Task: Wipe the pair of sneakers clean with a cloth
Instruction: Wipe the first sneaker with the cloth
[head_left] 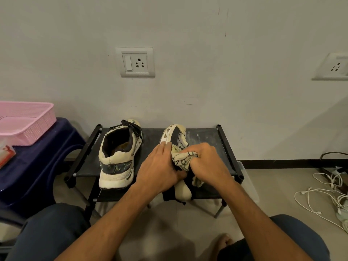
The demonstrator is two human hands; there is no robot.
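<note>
The right hand [205,159], its grip bunched around the cloth [183,157], rubs the tipped sneaker [176,136], which the left hand [160,166] clasps steady. At nine o'clock the second sneaker [117,157] appears not yet wiped.

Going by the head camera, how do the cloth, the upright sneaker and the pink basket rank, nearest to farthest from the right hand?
1. Cloth, gripped in the right hand.
2. Upright sneaker, off to the left.
3. Pink basket, far left.
</note>
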